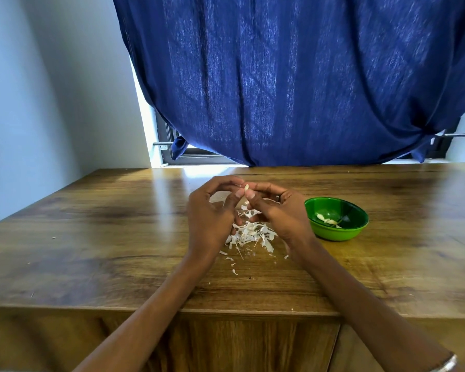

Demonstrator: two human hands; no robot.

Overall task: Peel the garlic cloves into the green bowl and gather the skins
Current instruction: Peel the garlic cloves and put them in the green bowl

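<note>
A small pale garlic clove (246,187) is pinched between the fingertips of my left hand (212,213) and my right hand (277,210), held above the wooden table (118,237). Below and between the hands lies a loose pile of white garlic skins (249,234), with a few scraps scattered toward me. The green bowl (336,222) stands just right of my right hand and holds a few peeled cloves (326,218).
A dark blue curtain (293,76) hangs behind the table's far edge over a window. A pale wall stands at the left. The table's near edge runs just under my forearms, with a cabinet front below it.
</note>
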